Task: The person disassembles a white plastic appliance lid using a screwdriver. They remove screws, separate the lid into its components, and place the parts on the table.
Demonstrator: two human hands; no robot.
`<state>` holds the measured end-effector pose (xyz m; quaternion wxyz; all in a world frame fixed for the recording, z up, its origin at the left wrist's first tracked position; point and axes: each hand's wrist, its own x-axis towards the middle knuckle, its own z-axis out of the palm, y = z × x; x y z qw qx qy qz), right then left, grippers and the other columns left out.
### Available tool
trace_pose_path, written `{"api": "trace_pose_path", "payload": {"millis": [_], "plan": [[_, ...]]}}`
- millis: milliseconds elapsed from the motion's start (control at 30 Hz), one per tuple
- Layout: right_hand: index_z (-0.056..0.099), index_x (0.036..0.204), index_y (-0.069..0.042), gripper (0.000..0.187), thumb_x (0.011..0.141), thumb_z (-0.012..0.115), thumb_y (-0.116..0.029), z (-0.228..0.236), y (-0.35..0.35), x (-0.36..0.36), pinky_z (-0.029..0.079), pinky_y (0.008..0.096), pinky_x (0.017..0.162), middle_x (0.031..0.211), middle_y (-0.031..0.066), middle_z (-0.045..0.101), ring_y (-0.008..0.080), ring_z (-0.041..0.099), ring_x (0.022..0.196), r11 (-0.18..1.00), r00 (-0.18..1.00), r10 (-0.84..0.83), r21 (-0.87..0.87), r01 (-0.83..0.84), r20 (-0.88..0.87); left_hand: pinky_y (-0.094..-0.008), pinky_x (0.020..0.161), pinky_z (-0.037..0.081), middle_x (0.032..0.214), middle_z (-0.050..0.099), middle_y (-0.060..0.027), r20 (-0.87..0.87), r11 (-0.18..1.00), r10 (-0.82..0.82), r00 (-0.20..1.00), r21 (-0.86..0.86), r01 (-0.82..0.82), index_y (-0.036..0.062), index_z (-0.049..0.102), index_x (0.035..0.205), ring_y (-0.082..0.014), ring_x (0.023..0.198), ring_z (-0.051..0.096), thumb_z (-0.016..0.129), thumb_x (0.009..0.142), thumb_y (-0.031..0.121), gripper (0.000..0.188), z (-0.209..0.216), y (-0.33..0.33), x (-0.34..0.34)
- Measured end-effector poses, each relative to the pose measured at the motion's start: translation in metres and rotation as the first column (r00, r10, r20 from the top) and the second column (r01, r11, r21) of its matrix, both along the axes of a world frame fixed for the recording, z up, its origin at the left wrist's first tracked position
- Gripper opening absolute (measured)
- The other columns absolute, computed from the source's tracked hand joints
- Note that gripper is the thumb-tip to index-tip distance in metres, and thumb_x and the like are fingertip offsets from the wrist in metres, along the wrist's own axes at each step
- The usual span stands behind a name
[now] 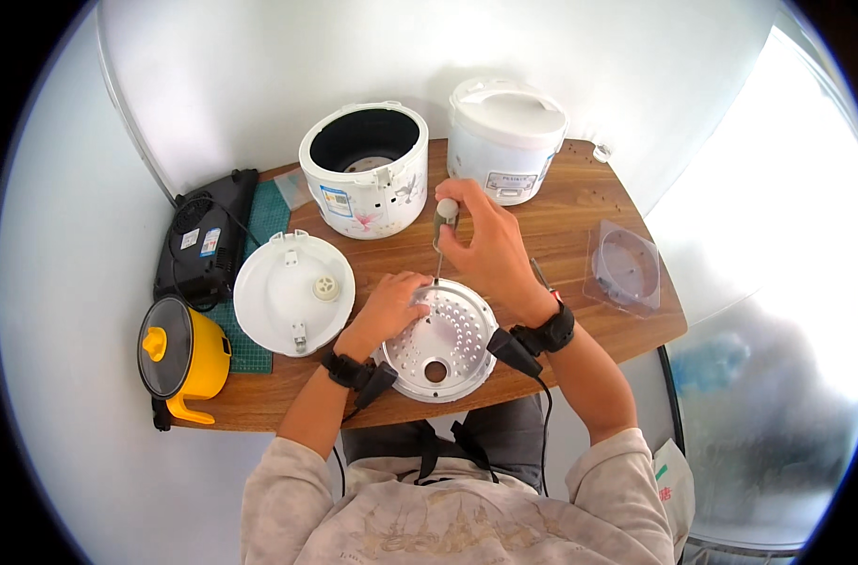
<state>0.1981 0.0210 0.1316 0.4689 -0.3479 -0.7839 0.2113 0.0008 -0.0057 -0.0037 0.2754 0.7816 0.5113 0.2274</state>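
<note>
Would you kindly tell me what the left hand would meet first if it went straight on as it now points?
The left hand would probably meet the screwdriver in the right hand first, at its shaft, though depth is unclear.

The table [580, 202] spans the frame's centre. At upper centre, the open cooker [377, 202] stands left of the closed cooker [504, 155]. At left, the device [203, 245] lies behind the pot [203, 348]. The cover [283, 301], right of both, lies partly on the mat [253, 358]. At lower centre, the disc [457, 353] lies right of the cover; the left hand [387, 311] rests on its upper left, below the screwdriver [446, 215] in the right hand [485, 240]. The tray [627, 268] lies centre right.
</note>
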Motion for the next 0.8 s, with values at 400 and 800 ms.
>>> {"api": "trace_pose_path", "payload": {"millis": [400,800], "plan": [[0.062,0.114,-0.007,0.032,0.083,0.072,-0.006,-0.004,0.004,0.001,0.052,0.042,0.08,0.113,0.0153,0.062,0.0353,0.063,0.09,1.0,1.0,-0.003,0.025,0.003,0.008,-0.0462,0.11,0.038,0.136,0.06,-0.0128,-0.018,1.0,-0.012,1.0,-0.01,0.012,0.0086,0.061,0.134,-0.0365,0.125,0.052,0.074,0.086,0.022,0.052,0.003,0.0,-0.001],[0.058,0.118,-0.006,0.032,0.088,0.069,-0.005,-0.011,0.005,0.001,0.052,0.0417,0.075,0.108,0.0158,0.065,0.0332,0.064,0.081,0.998,0.998,0.057,0.002,-0.057,-0.009,-0.0481,0.106,0.042,0.132,0.063,-0.0142,-0.08,1.0,0.017,0.997,0.017,-0.016,0.0093,0.062,0.133,-0.0369,0.121,0.057,0.069,0.09,0.029,0.049,0.0,0.01,0.001]]}}
